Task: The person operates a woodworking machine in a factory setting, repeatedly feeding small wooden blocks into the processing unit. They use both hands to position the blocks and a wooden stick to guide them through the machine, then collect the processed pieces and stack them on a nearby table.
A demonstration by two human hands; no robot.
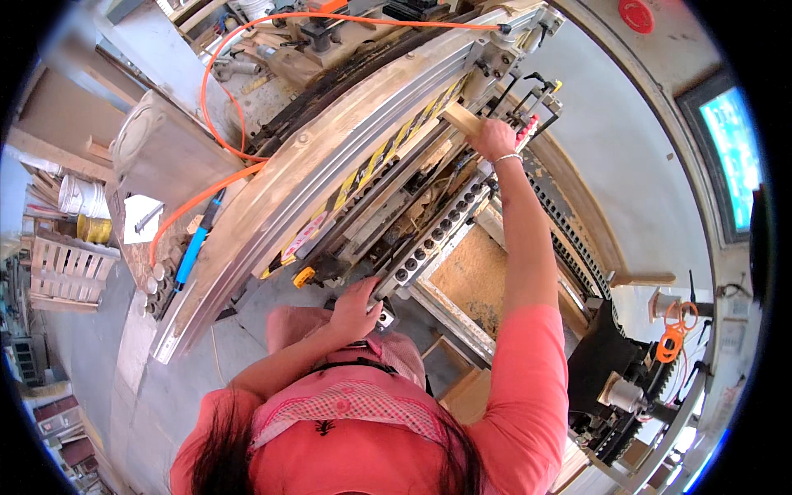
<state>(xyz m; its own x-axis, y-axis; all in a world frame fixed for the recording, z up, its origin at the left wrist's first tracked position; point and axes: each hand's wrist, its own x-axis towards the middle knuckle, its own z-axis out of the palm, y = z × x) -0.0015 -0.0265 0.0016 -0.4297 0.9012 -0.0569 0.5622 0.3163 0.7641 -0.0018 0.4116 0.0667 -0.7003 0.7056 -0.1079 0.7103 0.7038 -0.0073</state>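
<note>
My right hand [495,142] reaches far forward over a woodworking machine, its fingers closed on a short piece of light wood [464,120]. Just beyond it stand metal clamps with black levers [536,91]. Low and near my body, my left hand [356,310] curls over the near end of a metal rail [437,239] set with a row of black round rollers. Some of its fingertips are hidden. A frame beside the rail holds a bed of sawdust [470,276]. Left of the rail runs a long metal beam [280,186] with yellow-and-black striped tape.
An orange hose [205,91] loops over the beam, near a blue handled tool [194,252]. Toothed black cable chains [569,227] run along the right. Beyond are an orange hanging piece [670,342], a lit screen [730,157] and a red button [635,15]. Buckets [81,196] stand left.
</note>
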